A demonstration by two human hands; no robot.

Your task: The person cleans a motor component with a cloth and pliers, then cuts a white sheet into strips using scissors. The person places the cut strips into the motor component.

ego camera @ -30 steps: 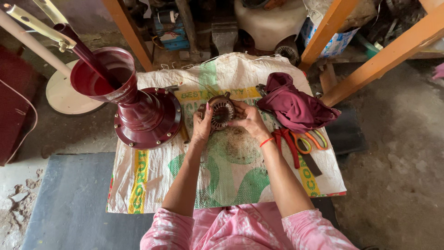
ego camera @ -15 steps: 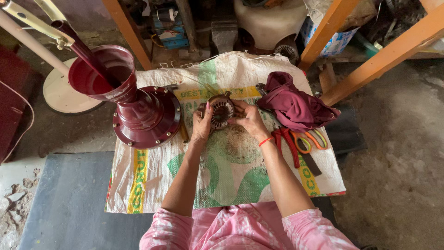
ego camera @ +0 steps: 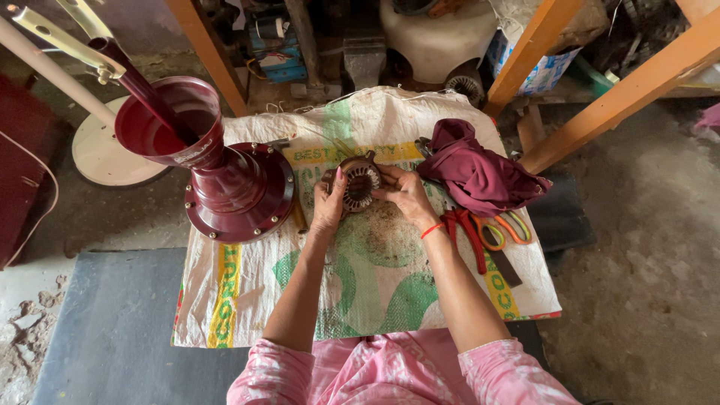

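Both my hands hold a dark, rusty round metal part with a ring of slots just above a printed woven sack spread on the floor. My left hand grips its left side with the thumb along the rim. My right hand, with a red thread on the wrist, closes on its right side. A maroon metal housing with a bolted flange and a cup top stands on the sack to the left of my hands.
A maroon cloth lies to the right, with red pliers and coloured scissors beside it. A grey mat lies near left. Orange wooden legs rise at right. A white disc sits far left.
My hands have shifted slightly on the round part, turning it a little. Everything else is still.
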